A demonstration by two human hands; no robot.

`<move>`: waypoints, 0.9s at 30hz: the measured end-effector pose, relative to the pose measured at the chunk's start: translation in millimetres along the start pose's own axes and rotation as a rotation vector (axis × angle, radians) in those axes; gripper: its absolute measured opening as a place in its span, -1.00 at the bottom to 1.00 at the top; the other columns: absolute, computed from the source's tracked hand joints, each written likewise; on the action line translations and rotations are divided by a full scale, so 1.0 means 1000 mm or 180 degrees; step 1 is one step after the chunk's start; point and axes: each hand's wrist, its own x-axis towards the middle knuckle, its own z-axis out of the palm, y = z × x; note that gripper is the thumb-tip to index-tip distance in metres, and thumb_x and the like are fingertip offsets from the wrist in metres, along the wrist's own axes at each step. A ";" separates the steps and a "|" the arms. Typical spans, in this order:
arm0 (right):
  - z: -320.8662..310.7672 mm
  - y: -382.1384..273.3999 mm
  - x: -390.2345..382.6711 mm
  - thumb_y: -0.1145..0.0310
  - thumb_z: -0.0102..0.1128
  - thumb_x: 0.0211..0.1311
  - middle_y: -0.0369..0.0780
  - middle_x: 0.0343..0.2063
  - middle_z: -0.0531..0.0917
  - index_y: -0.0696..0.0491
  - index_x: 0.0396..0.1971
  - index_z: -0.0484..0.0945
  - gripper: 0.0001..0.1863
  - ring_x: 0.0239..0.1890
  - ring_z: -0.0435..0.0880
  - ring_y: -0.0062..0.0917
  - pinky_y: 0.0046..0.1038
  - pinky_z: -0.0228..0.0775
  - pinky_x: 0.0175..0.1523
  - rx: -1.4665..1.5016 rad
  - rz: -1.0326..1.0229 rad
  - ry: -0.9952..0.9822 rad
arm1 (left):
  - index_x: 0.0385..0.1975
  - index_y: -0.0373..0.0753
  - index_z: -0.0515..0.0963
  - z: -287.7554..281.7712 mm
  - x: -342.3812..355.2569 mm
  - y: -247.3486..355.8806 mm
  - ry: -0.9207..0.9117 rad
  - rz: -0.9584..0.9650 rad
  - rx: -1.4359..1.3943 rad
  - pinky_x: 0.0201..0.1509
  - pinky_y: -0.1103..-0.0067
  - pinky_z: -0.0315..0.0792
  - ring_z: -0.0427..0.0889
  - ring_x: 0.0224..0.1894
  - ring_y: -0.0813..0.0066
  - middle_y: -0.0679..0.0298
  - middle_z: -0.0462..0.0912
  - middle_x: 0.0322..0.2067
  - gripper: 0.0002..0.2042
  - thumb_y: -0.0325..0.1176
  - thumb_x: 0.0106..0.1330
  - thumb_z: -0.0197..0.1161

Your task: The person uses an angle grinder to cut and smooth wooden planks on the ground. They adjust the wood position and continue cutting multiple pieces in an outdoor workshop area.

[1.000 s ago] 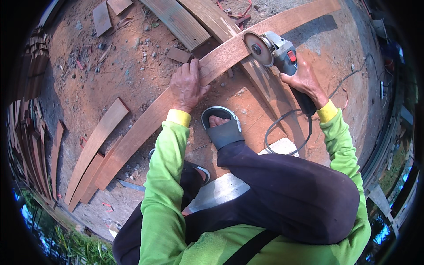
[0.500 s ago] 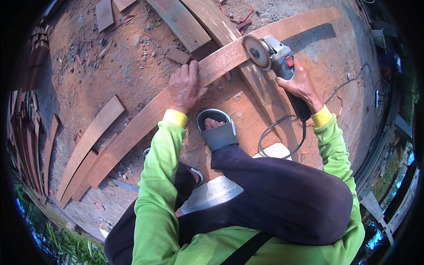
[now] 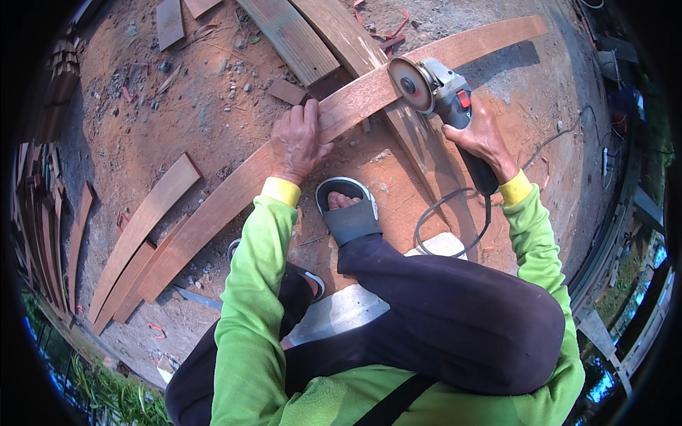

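A long reddish wooden board [image 3: 217,206] runs diagonally across the view, lying over a thicker timber [image 3: 431,167]. My left hand [image 3: 297,142] is closed over the board's edge left of that crossing, fingertips on its far side. My right hand [image 3: 482,135] grips an angle grinder [image 3: 457,106] around its grey and black body, near the red switch. The grinder's disc [image 3: 407,84] is at the board, over the crossing; whether it touches the wood, or is spinning, I cannot tell. A power cord loops down from the grinder's rear.
Loose boards [image 3: 144,227] lie at the left, beside piled planks [image 3: 35,227]. More timbers [image 3: 288,39] and offcuts [image 3: 169,21] lie at the top. My sandalled foot [image 3: 346,209] is below the board, near a pale slab [image 3: 327,319]. Dirt ground [image 3: 213,121] surrounds everything.
The whole view has shifted slightly leftward since a second ago. Both hands keep their grips, and the grinder stays at nearly the same place on the board.
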 end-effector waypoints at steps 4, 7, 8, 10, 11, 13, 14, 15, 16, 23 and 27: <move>0.001 0.002 0.000 0.23 0.40 -0.17 0.14 -0.35 0.63 0.35 -0.25 0.42 -0.43 -0.25 0.69 -0.09 -0.21 0.50 -0.12 0.0018 -0.0044 0.0022 | 0.06 -0.23 0.38 0.000 0.000 0.000 0.0056 0.0021 -0.0014 -0.16 0.34 0.42 0.53 -0.22 0.16 0.16 0.45 -0.31 -0.21 -0.19 -0.30 0.57; 0.000 -0.001 0.000 0.24 0.39 -0.18 0.13 -0.35 0.63 0.34 -0.25 0.42 -0.44 -0.26 0.68 -0.10 -0.22 0.50 -0.13 0.0040 0.0034 -0.0009 | 0.06 -0.22 0.38 0.000 0.000 0.000 0.0040 0.0029 -0.0030 -0.16 0.34 0.43 0.54 -0.21 0.16 0.16 0.45 -0.31 -0.20 -0.19 -0.30 0.57; 0.000 0.000 0.000 0.24 0.39 -0.18 0.13 -0.35 0.63 0.35 -0.25 0.42 -0.44 -0.26 0.68 -0.11 -0.23 0.51 -0.13 0.0060 0.0019 -0.0017 | 0.06 -0.22 0.38 0.000 0.000 0.000 0.0031 0.0026 -0.0025 -0.16 0.34 0.43 0.54 -0.21 0.16 0.16 0.45 -0.31 -0.20 -0.19 -0.30 0.58; 0.001 0.001 0.001 0.25 0.38 -0.19 0.12 -0.36 0.63 0.35 -0.25 0.42 -0.44 -0.27 0.68 -0.13 -0.24 0.51 -0.14 0.0095 -0.0007 -0.0029 | 0.06 -0.22 0.38 0.000 0.000 -0.001 0.0014 0.0026 -0.0022 -0.16 0.34 0.43 0.54 -0.21 0.16 0.16 0.46 -0.31 -0.20 -0.20 -0.30 0.58; 0.001 0.001 0.001 0.25 0.38 -0.19 0.12 -0.36 0.63 0.36 -0.26 0.42 -0.45 -0.28 0.68 -0.14 -0.24 0.51 -0.14 0.0087 -0.0028 -0.0016 | 0.06 -0.22 0.37 0.000 0.000 0.000 0.0003 0.0017 -0.0022 -0.16 0.34 0.43 0.54 -0.21 0.15 0.16 0.46 -0.31 -0.20 -0.20 -0.30 0.58; 0.001 0.001 0.001 0.26 0.38 -0.19 0.10 -0.37 0.63 0.36 -0.27 0.42 -0.45 -0.29 0.68 -0.16 -0.25 0.51 -0.15 0.0072 -0.0073 0.0009 | 0.06 -0.22 0.37 0.000 0.000 0.000 -0.0018 -0.0003 -0.0020 -0.16 0.34 0.43 0.54 -0.21 0.15 0.16 0.46 -0.30 -0.20 -0.20 -0.30 0.58; 0.001 0.001 0.001 0.26 0.38 -0.19 0.10 -0.37 0.62 0.37 -0.27 0.42 -0.45 -0.29 0.67 -0.16 -0.25 0.51 -0.15 0.0078 -0.0073 0.0008 | 0.05 -0.21 0.37 0.000 0.000 0.000 -0.0017 -0.0007 -0.0023 -0.16 0.34 0.43 0.54 -0.20 0.15 0.16 0.46 -0.30 -0.20 -0.20 -0.31 0.58; 0.001 0.001 0.001 0.26 0.38 -0.20 0.10 -0.38 0.62 0.37 -0.28 0.43 -0.45 -0.30 0.67 -0.17 -0.25 0.51 -0.15 0.0083 -0.0073 0.0008 | 0.05 -0.21 0.37 0.000 0.000 0.000 -0.0016 -0.0010 -0.0027 -0.16 0.34 0.43 0.54 -0.20 0.15 0.16 0.46 -0.30 -0.20 -0.20 -0.31 0.58; 0.001 0.001 0.001 0.26 0.38 -0.20 0.09 -0.38 0.62 0.37 -0.28 0.43 -0.45 -0.30 0.67 -0.17 -0.25 0.51 -0.15 0.0088 -0.0072 0.0007 | 0.05 -0.21 0.38 0.000 0.000 0.000 -0.0015 -0.0012 -0.0031 -0.16 0.34 0.43 0.54 -0.20 0.15 0.16 0.46 -0.31 -0.21 -0.20 -0.31 0.58; 0.001 0.001 0.001 0.26 0.39 -0.20 0.09 -0.39 0.62 0.37 -0.28 0.43 -0.45 -0.31 0.67 -0.16 -0.25 0.51 -0.16 0.0074 -0.0085 0.0012 | 0.04 -0.20 0.37 -0.001 0.000 0.001 -0.0035 -0.0034 -0.0005 -0.17 0.34 0.43 0.54 -0.21 0.15 0.16 0.46 -0.31 -0.20 -0.20 -0.32 0.59; 0.001 0.001 0.002 0.26 0.38 -0.21 0.09 -0.41 0.62 0.37 -0.29 0.44 -0.45 -0.34 0.66 -0.17 -0.25 0.51 -0.19 0.0040 -0.0146 0.0063 | 0.04 -0.20 0.37 -0.001 0.001 0.002 -0.0020 -0.0026 -0.0040 -0.17 0.34 0.43 0.54 -0.21 0.16 0.17 0.46 -0.31 -0.21 -0.20 -0.32 0.59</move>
